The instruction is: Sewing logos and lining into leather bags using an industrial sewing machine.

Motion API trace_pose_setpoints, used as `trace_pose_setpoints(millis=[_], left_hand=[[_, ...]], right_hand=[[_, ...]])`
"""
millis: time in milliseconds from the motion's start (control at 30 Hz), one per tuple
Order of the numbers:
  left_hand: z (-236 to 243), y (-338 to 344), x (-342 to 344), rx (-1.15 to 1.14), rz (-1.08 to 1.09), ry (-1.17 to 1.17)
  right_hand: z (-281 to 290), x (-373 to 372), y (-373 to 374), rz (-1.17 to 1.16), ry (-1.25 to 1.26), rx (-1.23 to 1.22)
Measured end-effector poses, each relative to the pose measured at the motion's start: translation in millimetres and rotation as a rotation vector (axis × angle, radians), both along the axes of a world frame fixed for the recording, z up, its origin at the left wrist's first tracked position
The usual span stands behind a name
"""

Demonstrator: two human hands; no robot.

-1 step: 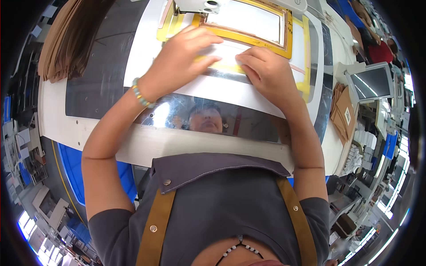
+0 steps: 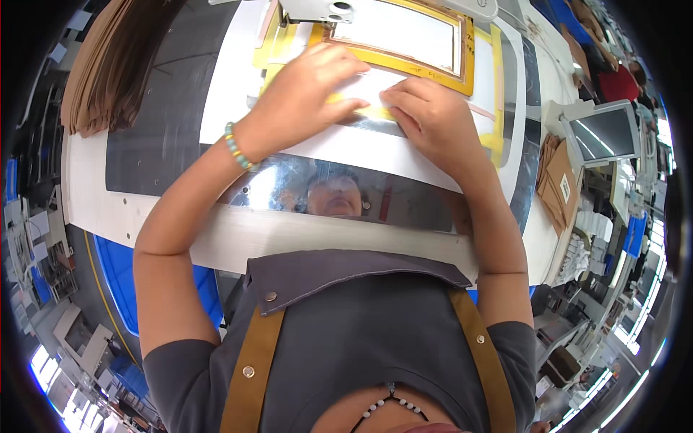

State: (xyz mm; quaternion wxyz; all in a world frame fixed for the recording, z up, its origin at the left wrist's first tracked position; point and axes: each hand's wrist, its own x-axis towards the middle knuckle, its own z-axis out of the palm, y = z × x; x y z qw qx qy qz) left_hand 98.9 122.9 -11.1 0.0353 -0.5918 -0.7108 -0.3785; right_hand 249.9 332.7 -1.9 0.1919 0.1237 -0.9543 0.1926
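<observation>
My left hand (image 2: pixel 303 90), with a beaded bracelet at the wrist, hovers over or rests on a white sheet, its thumb and fingers apart. Across from it, my right hand (image 2: pixel 437 115) has its fingers bent and drawn close to the thumb near the sheet's yellow-taped near edge (image 2: pixel 372 110). Whether anything is pinched there is too small to make out. Just beyond both hands lies a yellow rectangular frame (image 2: pixel 468 65) around a white window. Under these is a larger white board (image 2: pixel 328 143) on a shiny metal plate (image 2: pixel 411 198).
A white machine head (image 2: pixel 314 10) with a round opening hangs above the frame's left side. Brown folded pieces (image 2: pixel 119 68) are stacked at the far left, and more brown pieces (image 2: pixel 557 184) lie at the right beside a grey screen (image 2: pixel 605 135). A blue bin (image 2: pixel 115 274) stands below the table's left edge.
My left hand has shifted slightly right, toward my right hand, and its wrist has risen a little. The right hand has moved only a touch left. The frame stays in place.
</observation>
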Motion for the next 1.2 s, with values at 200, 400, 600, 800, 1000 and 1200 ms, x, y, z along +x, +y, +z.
trace_pose_setpoints(millis=[200,400,600,800,1000,1200], left_hand=[[-17,9,11,-0.088,0.044,-0.079],[-14,6,3,-0.121,0.108,-0.100],[-13,2,2,-0.129,0.098,-0.144],[-3,-3,3,-0.166,0.091,-0.092],[-9,-7,-11,-0.187,0.068,-0.151],[-17,0,-7,-0.103,0.114,-0.113]], right_hand=[[-2,5,4,0.069,-0.088,-0.100],[49,36,57,-0.303,-0.098,0.080],[24,107,58,-0.607,-0.297,0.127],[-4,98,7,-0.488,-0.215,0.118],[11,74,-8,-0.412,-0.194,0.070],[27,25,4,-0.218,-0.026,0.066]])
